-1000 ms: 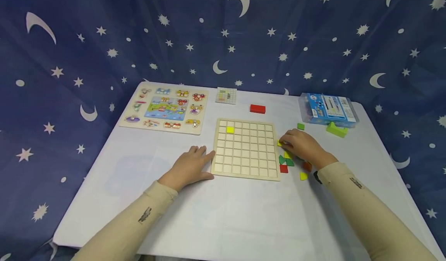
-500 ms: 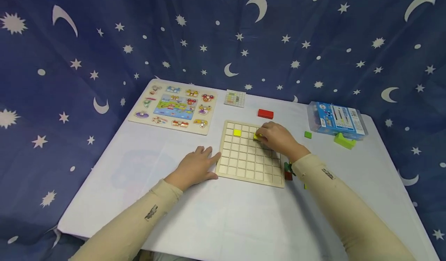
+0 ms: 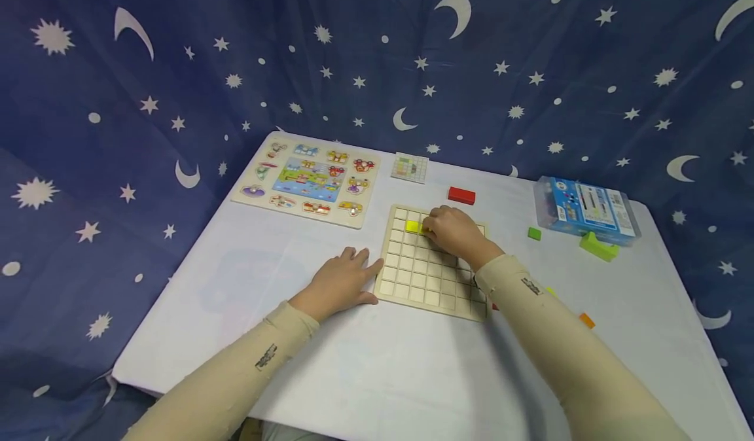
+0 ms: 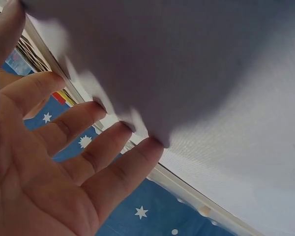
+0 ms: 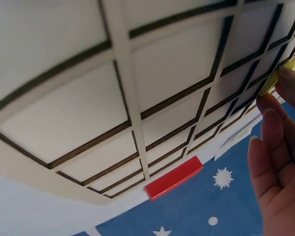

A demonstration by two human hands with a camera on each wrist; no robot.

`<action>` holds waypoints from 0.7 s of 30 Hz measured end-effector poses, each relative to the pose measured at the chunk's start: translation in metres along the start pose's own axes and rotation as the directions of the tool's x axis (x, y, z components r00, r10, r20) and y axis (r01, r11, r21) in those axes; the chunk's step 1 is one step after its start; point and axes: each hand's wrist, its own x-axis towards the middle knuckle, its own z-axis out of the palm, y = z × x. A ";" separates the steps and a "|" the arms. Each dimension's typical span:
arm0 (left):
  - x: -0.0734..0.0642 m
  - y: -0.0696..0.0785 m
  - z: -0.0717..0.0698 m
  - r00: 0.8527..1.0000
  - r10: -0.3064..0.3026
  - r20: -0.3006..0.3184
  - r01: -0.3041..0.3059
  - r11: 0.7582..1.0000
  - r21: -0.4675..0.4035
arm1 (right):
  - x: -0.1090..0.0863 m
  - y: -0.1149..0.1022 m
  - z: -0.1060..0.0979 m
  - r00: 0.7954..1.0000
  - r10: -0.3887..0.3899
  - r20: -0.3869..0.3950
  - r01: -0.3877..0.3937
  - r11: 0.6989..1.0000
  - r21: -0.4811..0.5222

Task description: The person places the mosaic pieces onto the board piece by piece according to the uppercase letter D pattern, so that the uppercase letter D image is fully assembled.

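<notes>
A square wooden grid board (image 3: 409, 277) lies on the white table. One yellow square tile (image 3: 412, 226) sits in a cell near its far left corner. In the head view my right hand (image 3: 455, 233) is over the board, pinching a second yellow tile (image 3: 423, 229) directly right of the first. The right wrist view has thumb and fingertips on yellow (image 5: 270, 84) at the grid; how far it is seated is hard to tell. My left hand (image 3: 344, 281) rests with spread fingers at the board's left edge, the thumb and index fingertip close against it.
A peg puzzle board (image 3: 312, 182) lies back left. Behind the grid are a small pattern card (image 3: 410, 168) and a red block (image 3: 462, 195). At right are a clear plastic box (image 3: 589, 211), green pieces (image 3: 598, 247) and an orange piece (image 3: 586, 320). My right forearm hides others.
My right hand picked up a yellow tile from right of the board and carried it left over the grid, beside the first yellow tile. The left hand stayed put; the head view shifted.
</notes>
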 end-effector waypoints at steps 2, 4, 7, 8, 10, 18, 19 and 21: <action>0.000 0.000 0.000 1.000 0.002 -0.005 -0.002 1.000 0.006 | -0.001 -0.001 0.002 1.000 -0.007 -0.014 0.007 1.000 -0.029; 0.000 0.000 0.000 1.000 0.002 -0.007 -0.002 1.000 0.007 | -0.001 -0.001 0.002 1.000 -0.011 -0.025 0.009 0.998 -0.057; 0.001 0.001 0.001 1.000 0.005 -0.014 -0.005 1.000 0.012 | -0.002 -0.002 0.001 1.000 -0.009 -0.027 0.007 0.997 -0.082; 0.001 0.001 0.000 1.000 0.009 -0.016 -0.009 1.000 0.011 | -0.003 -0.002 -0.001 1.000 -0.006 -0.025 0.004 0.996 -0.084; 0.001 0.002 0.000 1.000 0.011 -0.013 -0.011 1.000 0.014 | -0.005 -0.002 -0.002 1.000 0.002 -0.016 -0.003 0.998 -0.066; 0.002 0.002 -0.005 1.000 -0.009 0.012 0.009 1.000 0.016 | -0.012 -0.003 -0.003 0.998 0.067 0.002 -0.067 0.997 0.044; 0.002 0.002 -0.004 1.000 -0.008 0.014 0.007 1.000 0.013 | -0.013 -0.004 -0.003 0.997 0.076 0.012 -0.076 0.996 0.050; 0.002 0.001 -0.002 1.000 -0.010 0.027 0.010 1.000 0.003 | -0.015 -0.004 -0.001 0.996 0.085 0.034 -0.086 0.995 0.051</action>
